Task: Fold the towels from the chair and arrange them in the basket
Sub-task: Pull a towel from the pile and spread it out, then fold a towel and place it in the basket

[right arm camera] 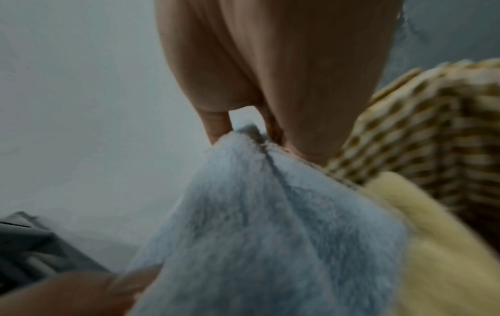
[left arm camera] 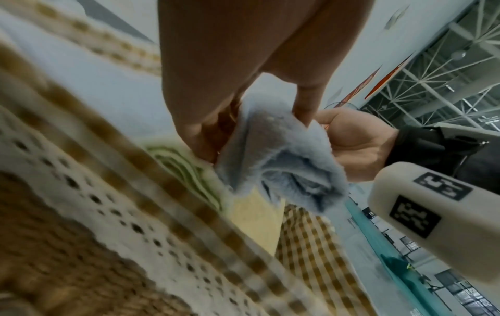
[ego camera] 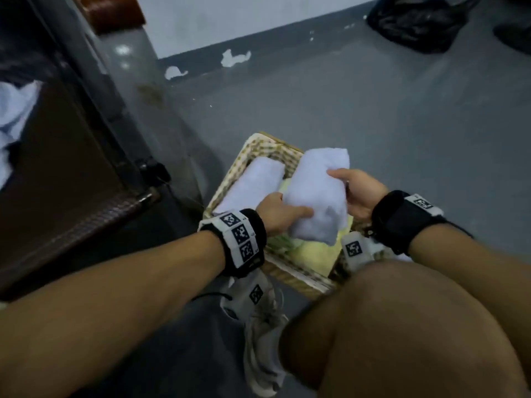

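Observation:
A folded pale blue towel (ego camera: 316, 193) hangs just over the wicker basket (ego camera: 293, 278), held from both sides. My left hand (ego camera: 280, 212) grips its near left edge, thumb on top; in the left wrist view the fingers pinch the towel (left arm camera: 281, 154). My right hand (ego camera: 355, 191) holds the right edge, thumb over the top. The right wrist view shows the same towel (right arm camera: 270, 213) pinched. A second folded blue towel (ego camera: 255, 185) lies in the basket's left half. A yellow towel (ego camera: 313, 251) lies beneath in the basket.
The brown chair (ego camera: 66, 179) stands at left with more pale towels (ego camera: 14, 119) on its seat. The basket's checked liner (ego camera: 258, 147) lines its rim. My knee (ego camera: 416, 326) and white shoes (ego camera: 264, 340) are close to the basket's near side. A black bag (ego camera: 416, 21) lies far right on grey floor.

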A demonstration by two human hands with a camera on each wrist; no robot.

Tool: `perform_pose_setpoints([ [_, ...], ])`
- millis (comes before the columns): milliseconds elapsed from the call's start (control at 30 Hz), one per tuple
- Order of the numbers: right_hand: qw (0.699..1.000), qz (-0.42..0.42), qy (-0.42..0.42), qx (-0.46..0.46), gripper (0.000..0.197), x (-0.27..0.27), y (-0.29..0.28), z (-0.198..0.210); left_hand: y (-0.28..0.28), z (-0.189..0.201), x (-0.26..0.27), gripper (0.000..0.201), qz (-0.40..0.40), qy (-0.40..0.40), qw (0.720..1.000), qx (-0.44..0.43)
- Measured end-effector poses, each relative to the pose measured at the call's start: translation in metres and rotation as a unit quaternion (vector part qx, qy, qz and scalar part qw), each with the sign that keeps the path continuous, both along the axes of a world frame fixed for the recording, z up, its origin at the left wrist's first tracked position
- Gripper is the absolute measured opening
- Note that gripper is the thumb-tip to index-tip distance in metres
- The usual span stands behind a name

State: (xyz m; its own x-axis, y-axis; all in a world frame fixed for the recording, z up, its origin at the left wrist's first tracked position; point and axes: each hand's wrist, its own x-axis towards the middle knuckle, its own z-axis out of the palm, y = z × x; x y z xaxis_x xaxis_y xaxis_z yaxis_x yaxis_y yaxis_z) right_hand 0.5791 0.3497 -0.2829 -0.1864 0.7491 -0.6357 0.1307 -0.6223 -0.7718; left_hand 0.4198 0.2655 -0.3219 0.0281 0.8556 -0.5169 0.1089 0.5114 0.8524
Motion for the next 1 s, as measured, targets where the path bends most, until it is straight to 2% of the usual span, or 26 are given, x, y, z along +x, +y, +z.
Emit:
perform_pose_setpoints([
  [167, 0.991, -0.053, -0.103, -0.07, 0.049, 0.041, -0.011, -0.059, 0.009, -0.038, 0.045, 0.038, -0.068, 0.073, 0.991, -0.094],
  [333, 0.971, -0.056, -0.214, -0.09, 0.077, 0.051, -0.006, -0.098, 0.014, -0.053, 0.055, 0.029, -0.152, 0.253, 0.954, -0.061],
  [433, 0.961, -0.025, -0.269, -0.062, 0.074, 0.042, 0.002, -0.1, 0.017, -0.05, 0.054, 0.029, -0.17, 0.271, 0.945, -0.064],
  [533, 0.937, 0.049, -0.347, 0.01, 0.055, 0.031, 0.01, -0.077, 0.02, -0.041, 0.045, 0.028, -0.168, 0.229, 0.955, -0.08],
  [600, 0.906, 0.122, -0.4, 0.068, 0.035, 0.02, 0.014, -0.048, 0.023, -0.028, 0.033, 0.039, -0.132, 0.194, 0.969, -0.078],
  [633, 0.889, 0.155, -0.419, 0.096, 0.033, 0.013, 0.015, -0.034, 0.024, -0.02, 0.025, 0.043, -0.117, 0.179, 0.975, -0.064],
  [667, 0.874, 0.187, -0.432, 0.118, 0.031, 0.005, 0.015, -0.019, 0.024, -0.009, 0.016, 0.041, -0.106, 0.166, 0.979, -0.044],
  [733, 0.852, 0.247, -0.436, 0.151, 0.03, -0.019, 0.012, 0.01, 0.023, 0.016, -0.008, 0.021, -0.079, 0.145, 0.986, -0.01],
  [767, 0.842, 0.281, -0.428, 0.17, 0.031, -0.032, 0.01, 0.025, 0.021, 0.03, -0.023, 0.012, -0.064, 0.141, 0.988, 0.005],
  [833, 0.839, 0.335, -0.379, 0.2, 0.033, -0.063, 0.005, 0.053, 0.013, 0.059, -0.058, 0.009, -0.046, 0.158, 0.986, 0.039],
  [900, 0.85, 0.369, -0.304, 0.221, 0.032, -0.098, -0.002, 0.079, 0.002, 0.087, -0.097, 0.011, -0.042, 0.202, 0.975, 0.076],
  [1000, 0.836, 0.42, -0.239, 0.261, 0.032, -0.161, -0.019, 0.113, -0.031, 0.129, -0.159, 0.007, -0.018, 0.288, 0.95, 0.118],
])
